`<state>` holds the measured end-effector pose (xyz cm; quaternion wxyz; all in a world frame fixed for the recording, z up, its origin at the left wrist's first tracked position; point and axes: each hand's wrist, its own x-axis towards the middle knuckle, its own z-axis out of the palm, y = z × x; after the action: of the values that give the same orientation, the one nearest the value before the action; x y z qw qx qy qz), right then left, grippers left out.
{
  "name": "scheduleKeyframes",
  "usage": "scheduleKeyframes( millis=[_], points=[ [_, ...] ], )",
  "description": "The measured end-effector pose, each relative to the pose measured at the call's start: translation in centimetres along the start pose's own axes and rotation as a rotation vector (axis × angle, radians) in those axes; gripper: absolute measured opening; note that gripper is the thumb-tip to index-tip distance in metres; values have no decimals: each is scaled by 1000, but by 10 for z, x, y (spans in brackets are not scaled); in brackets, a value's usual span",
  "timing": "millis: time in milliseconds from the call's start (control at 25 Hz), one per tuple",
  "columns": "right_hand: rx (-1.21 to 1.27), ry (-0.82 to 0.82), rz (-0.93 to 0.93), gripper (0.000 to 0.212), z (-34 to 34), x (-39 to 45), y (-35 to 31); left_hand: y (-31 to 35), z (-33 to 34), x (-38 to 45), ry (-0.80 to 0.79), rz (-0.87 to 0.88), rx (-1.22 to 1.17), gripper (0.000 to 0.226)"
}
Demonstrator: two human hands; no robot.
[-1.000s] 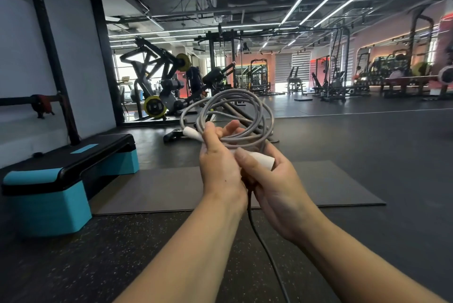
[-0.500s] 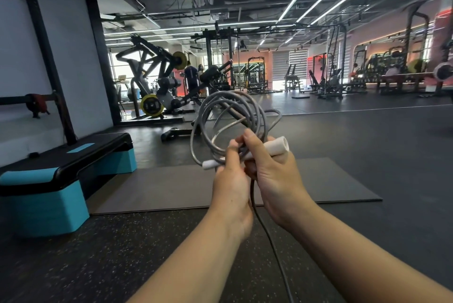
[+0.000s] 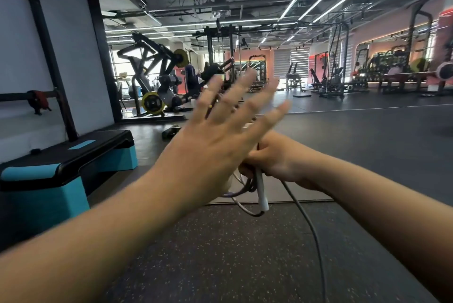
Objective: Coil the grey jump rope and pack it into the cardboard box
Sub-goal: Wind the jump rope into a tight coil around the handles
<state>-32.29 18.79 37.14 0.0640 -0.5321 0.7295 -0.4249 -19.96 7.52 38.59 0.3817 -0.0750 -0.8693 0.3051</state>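
My left hand (image 3: pixel 215 138) is spread flat with straight, blurred fingers, raised in front of my right hand and holding nothing. Behind and below it, my right hand (image 3: pixel 277 158) grips the grey jump rope (image 3: pixel 245 187). The rope's coils are mostly hidden behind my left hand; a few loops hang below my right fist. One white handle (image 3: pixel 261 192) points downward from that fist. No cardboard box is in view.
A dark cable (image 3: pixel 311 229) trails from my right hand to the speckled floor. A grey mat (image 3: pixel 294 192) lies ahead. A teal and black step platform (image 3: pixel 61 170) stands at the left. Weight machines (image 3: pixel 157 82) fill the gym behind.
My left hand let go of the rope and opened wide in front. The coil, which stood upright above both hands, now hangs down from my right hand alone.
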Motion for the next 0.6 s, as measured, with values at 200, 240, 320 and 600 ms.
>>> scheduleKeyframes(
  millis=[200, 240, 320, 600],
  points=[
    [-139, -122, 16, 30, -13, 5, -17, -18, 15, 16, -216, 237, 97, 91],
    [-138, -142, 24, 29, -16, 6, -18, -20, 18, 15, -177, 229, 77, 85],
    [-134, -165, 23, 24, -19, 7, -16, -23, 20, 15, -117, 193, 13, 74],
    [-366, -175, 44, 18, -20, 5, -4, -27, 21, 10, -360, 13, 54, 6]
  ],
)
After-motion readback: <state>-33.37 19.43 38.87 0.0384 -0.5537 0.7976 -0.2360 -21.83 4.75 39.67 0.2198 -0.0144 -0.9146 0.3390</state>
